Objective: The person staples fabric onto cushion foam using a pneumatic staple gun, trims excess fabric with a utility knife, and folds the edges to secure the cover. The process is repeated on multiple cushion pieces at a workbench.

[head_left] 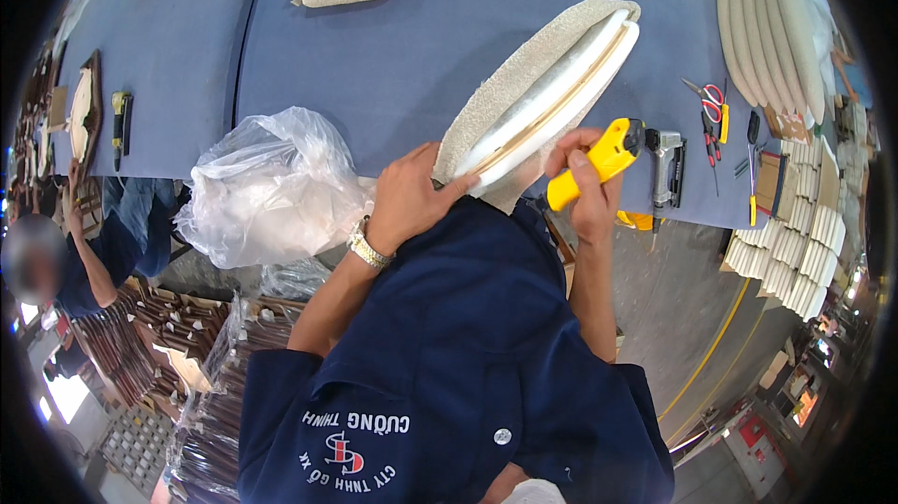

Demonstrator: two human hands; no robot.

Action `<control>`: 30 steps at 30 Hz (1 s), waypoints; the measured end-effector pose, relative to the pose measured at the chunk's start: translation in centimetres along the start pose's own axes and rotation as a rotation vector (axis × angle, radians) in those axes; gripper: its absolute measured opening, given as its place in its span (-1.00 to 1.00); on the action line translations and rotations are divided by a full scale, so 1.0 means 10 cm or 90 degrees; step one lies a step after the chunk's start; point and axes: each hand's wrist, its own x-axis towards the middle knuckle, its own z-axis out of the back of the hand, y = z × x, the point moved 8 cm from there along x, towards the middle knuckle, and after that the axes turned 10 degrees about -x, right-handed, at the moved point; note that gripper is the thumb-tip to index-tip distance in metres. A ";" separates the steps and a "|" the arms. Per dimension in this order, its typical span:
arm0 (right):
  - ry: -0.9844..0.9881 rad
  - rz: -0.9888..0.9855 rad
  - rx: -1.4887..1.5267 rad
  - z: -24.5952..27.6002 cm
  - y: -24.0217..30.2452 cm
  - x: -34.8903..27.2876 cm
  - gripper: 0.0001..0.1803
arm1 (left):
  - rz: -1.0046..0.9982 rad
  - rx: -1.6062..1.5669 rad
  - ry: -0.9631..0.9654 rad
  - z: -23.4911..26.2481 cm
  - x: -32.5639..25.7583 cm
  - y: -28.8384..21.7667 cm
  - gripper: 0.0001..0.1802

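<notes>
Grip: right hand [591,200] closed around yellow tool [610,150], left hand [412,195] clasped on beige cushion [510,78]

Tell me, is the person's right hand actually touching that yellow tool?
Touching. The head view shows it plainly: the right hand grips the yellow tool, its thumb lying across the yellow body.

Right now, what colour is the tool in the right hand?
The tool is yellow with a black end, best seen in the head view.
</notes>
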 end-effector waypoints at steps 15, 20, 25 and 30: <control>0.215 0.182 -0.458 -0.27 0.26 0.00 -0.72 | 0.161 -0.191 0.105 -0.19 -0.01 0.17 -0.67; 0.471 0.016 -0.636 -0.44 0.05 -0.10 -0.45 | 0.201 -0.220 0.126 -0.31 -0.10 0.26 -0.66; 0.660 -0.159 -0.558 -0.49 -0.20 -0.11 -0.51 | 0.244 -0.237 0.128 -0.40 -0.21 0.28 -0.68; 0.719 -0.383 -0.435 -0.42 -0.28 -0.21 -0.50 | 0.332 -0.244 0.137 -0.52 -0.46 0.35 -0.66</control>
